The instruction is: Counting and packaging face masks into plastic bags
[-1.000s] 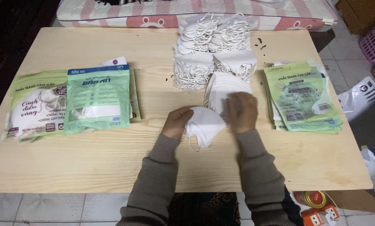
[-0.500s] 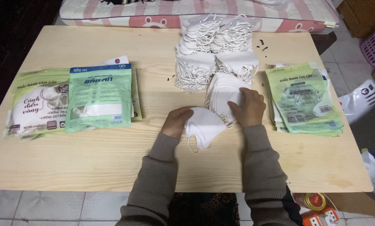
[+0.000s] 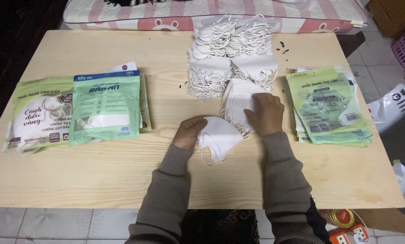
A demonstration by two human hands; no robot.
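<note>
pale wooden counter [image 3: 98,180], seen from above. one folded white fabric face mask [image 3: 218,138] lies near the middle of the front half, its ear loops hanging toward the front edge. left hand [image 3: 189,132] grips the mask's left edge, fingers curled closed on it, wrist low on the wood. right hand [image 3: 266,113] lies palm down, fingers bent and pressed onto a fanned bundle of white masks [image 3: 236,101] just behind and to the right of the single mask; whether it pinches one or only presses, cannot tell. both forearms in grey-brown knit sleeves, angled inward from the front edge.

behind the bundle: four bunches of white masks with tangled loops [image 3: 232,49], two by two, too many pieces to count.

left side: two stacks of green printed flat packets [image 3: 105,106], side by side and overlapping. right side: one stack of green packets [image 3: 329,106], just beside the right hand.
</note>
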